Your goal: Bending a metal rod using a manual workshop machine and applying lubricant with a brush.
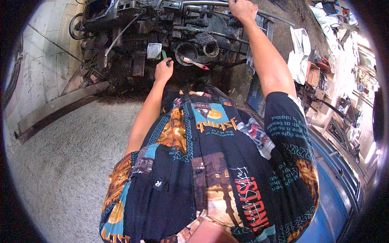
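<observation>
My left hand (163, 69) is closed around the green handle (164, 55) of a tool whose working end I cannot make out. Just beside it is a small square metal tin (154, 51). To its right, a paintbrush with a red-tipped handle (197, 64) rests across the rim of a dark round bowl (178, 52). My right hand (244, 11) reaches far forward to the top edge, its fingers curled at a shiny metal rod (206, 3). Part of those fingers is hidden.
Greasy machinery (162, 20) with rods and pipes fills the far side. A dark cylindrical part (210, 49) stands by the bowl. A curved metal beam (60, 106) lies on the left floor. White sacks (299, 54), boxes (313, 76) and blue metal framing (330, 178) are at the right.
</observation>
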